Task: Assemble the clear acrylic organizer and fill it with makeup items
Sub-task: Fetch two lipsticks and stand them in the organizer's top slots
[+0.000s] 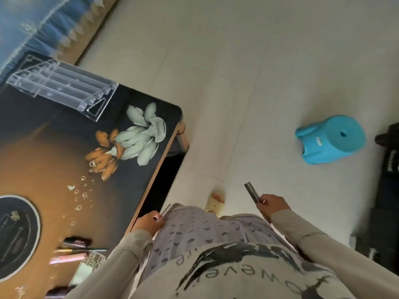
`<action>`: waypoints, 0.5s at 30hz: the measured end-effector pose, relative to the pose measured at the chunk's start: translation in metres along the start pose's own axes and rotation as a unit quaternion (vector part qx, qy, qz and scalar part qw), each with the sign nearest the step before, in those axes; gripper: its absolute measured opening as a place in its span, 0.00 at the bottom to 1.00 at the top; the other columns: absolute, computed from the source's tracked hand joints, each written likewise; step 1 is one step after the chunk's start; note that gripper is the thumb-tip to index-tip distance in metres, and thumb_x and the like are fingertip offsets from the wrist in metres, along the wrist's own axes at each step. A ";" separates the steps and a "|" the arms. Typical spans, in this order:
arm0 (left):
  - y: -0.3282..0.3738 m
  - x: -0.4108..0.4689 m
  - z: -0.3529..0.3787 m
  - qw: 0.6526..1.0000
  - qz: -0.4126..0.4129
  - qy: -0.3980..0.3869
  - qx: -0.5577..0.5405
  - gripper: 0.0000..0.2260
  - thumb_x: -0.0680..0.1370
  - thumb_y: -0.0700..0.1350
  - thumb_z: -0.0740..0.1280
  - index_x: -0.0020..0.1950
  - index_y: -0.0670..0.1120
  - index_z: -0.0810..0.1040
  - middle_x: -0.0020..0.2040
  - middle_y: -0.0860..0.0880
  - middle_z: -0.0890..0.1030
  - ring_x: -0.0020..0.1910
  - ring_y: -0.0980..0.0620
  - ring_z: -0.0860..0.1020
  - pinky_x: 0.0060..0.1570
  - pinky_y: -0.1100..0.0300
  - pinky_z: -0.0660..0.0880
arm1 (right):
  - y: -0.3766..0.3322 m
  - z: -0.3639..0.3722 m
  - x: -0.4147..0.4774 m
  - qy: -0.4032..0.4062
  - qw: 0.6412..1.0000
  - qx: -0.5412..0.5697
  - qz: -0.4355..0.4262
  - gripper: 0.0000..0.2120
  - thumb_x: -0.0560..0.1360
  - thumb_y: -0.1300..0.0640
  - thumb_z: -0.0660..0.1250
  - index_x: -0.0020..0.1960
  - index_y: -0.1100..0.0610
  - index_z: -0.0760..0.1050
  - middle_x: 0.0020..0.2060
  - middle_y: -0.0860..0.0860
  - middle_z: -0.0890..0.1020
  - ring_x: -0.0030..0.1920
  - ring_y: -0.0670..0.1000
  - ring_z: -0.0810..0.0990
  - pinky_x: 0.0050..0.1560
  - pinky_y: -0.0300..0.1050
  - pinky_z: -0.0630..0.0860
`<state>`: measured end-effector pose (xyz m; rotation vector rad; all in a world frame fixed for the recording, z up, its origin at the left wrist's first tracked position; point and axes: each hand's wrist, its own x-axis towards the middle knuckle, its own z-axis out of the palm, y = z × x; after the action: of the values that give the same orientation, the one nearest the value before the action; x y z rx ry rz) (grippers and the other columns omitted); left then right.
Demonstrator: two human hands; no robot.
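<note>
organizer: the clear acrylic organizer is parked at the far corner of the table, stepped tiers facing up. Nothing can be made out inside it, though clear plastic plus blur makes that hard to call.

left hand: the left hand is curled round the left strip, a thin pale piece poking out past the fingers. It's held just off the table's near edge, in front of the body.

right hand: the right hand is pinched on the right strip, a flat grey piece angled up and away over the floor. 1 piece per hand is probably carried so both can be fitted in 1 trip.

what the strips are: can't be told for sure. Probably divider or panel parts for the organizer, judging by the task.

makeup: the makeup items, tubes and pencil-like sticks, are laid in a cluster near the table's front edge, well apart from the organizer. Likely staged there so they're handy once the frame is done.

stage: assembly looks mostly done, filling not started, by the look of it.

next: a lean or step toward the far corner is likely needed, since the organizer sits well apart from both hands.

watch out: thin strips held by 1 end could slip or get scratched.

floor: a blue stool is off to the right, well apart.
</note>
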<state>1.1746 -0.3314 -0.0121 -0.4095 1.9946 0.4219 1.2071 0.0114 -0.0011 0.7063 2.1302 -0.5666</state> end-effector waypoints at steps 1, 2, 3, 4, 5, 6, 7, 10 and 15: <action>0.016 0.005 -0.004 1.000 0.002 0.008 -0.001 0.05 0.77 0.49 0.62 0.50 0.50 0.73 0.52 0.44 0.79 0.49 0.45 0.76 0.47 0.58 0.69 | 0.002 -0.014 0.008 0.007 1.000 0.015 -0.002 0.07 0.74 0.56 0.62 0.47 0.58 0.77 0.40 0.55 0.79 0.41 0.54 0.73 0.38 0.40 0.65; 0.027 0.008 -0.008 1.000 0.003 0.015 -0.003 0.04 0.77 0.50 0.62 0.48 0.51 0.72 0.50 0.45 0.79 0.47 0.45 0.75 0.47 0.58 0.68 | 0.001 -0.023 0.014 0.010 1.000 0.029 -0.003 0.06 0.74 0.56 0.62 0.45 0.57 0.76 0.35 0.52 0.77 0.40 0.53 0.73 0.39 0.40 0.65; 0.037 0.010 -0.012 1.000 0.004 0.020 -0.003 0.04 0.77 0.51 0.61 0.47 0.51 0.71 0.46 0.47 0.78 0.45 0.46 0.74 0.47 0.58 0.68 | 0.001 -0.030 0.019 0.014 0.999 0.040 -0.004 0.05 0.74 0.56 0.62 0.42 0.56 0.74 0.31 0.50 0.75 0.39 0.53 0.73 0.40 0.40 0.66; 0.047 0.014 -0.017 1.000 0.009 0.025 0.001 0.05 0.77 0.51 0.61 0.47 0.51 0.71 0.42 0.49 0.76 0.44 0.47 0.73 0.46 0.59 0.68 | 0.000 -0.036 0.024 0.019 0.999 0.049 -0.003 0.05 0.74 0.56 0.62 0.40 0.55 0.72 0.29 0.50 0.73 0.38 0.54 0.73 0.40 0.40 0.67; 0.059 0.019 -0.021 1.000 0.013 0.027 0.005 0.06 0.77 0.51 0.60 0.47 0.50 0.71 0.39 0.50 0.75 0.44 0.48 0.72 0.46 0.60 0.67 | 0.000 -0.043 0.031 0.022 0.998 0.057 -0.002 0.06 0.74 0.56 0.62 0.39 0.55 0.71 0.29 0.50 0.73 0.38 0.54 0.73 0.40 0.41 0.67; 0.070 0.024 -0.027 0.999 0.017 0.027 0.012 0.06 0.78 0.51 0.60 0.48 0.50 0.72 0.41 0.50 0.77 0.44 0.48 0.72 0.46 0.60 0.67 | -0.001 -0.048 0.037 0.023 0.998 0.060 0.002 0.07 0.75 0.56 0.62 0.39 0.55 0.70 0.30 0.51 0.73 0.39 0.54 0.73 0.40 0.41 0.66; 0.083 0.029 -0.032 0.999 0.020 0.026 0.022 0.07 0.78 0.49 0.60 0.50 0.48 0.74 0.46 0.47 0.80 0.45 0.48 0.72 0.46 0.60 0.66 | -0.002 -0.053 0.043 0.020 0.998 0.062 0.007 0.07 0.75 0.56 0.62 0.39 0.55 0.71 0.32 0.52 0.74 0.39 0.54 0.73 0.40 0.41 0.66; 0.122 0.049 -0.054 0.998 0.033 0.027 0.040 0.12 0.78 0.46 0.61 0.59 0.43 0.75 0.57 0.41 0.80 0.50 0.44 0.77 0.47 0.58 0.69 | -0.007 -0.068 0.066 0.012 0.998 0.062 0.028 0.09 0.75 0.55 0.61 0.45 0.59 0.76 0.39 0.56 0.78 0.41 0.54 0.75 0.43 0.42 0.70; 0.186 0.081 -0.100 0.996 0.056 0.027 0.061 0.14 0.78 0.45 0.61 0.62 0.41 0.73 0.60 0.37 0.78 0.57 0.40 0.77 0.57 0.53 0.73 | -0.023 -0.098 0.098 -0.012 0.998 0.032 0.058 0.13 0.76 0.54 0.59 0.53 0.61 0.76 0.51 0.58 0.82 0.53 0.57 0.78 0.51 0.44 0.72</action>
<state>0.9763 -0.2217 -0.0205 -0.2345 2.0900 0.3593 1.0866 0.0818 -0.0200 0.8492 2.0413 -0.5791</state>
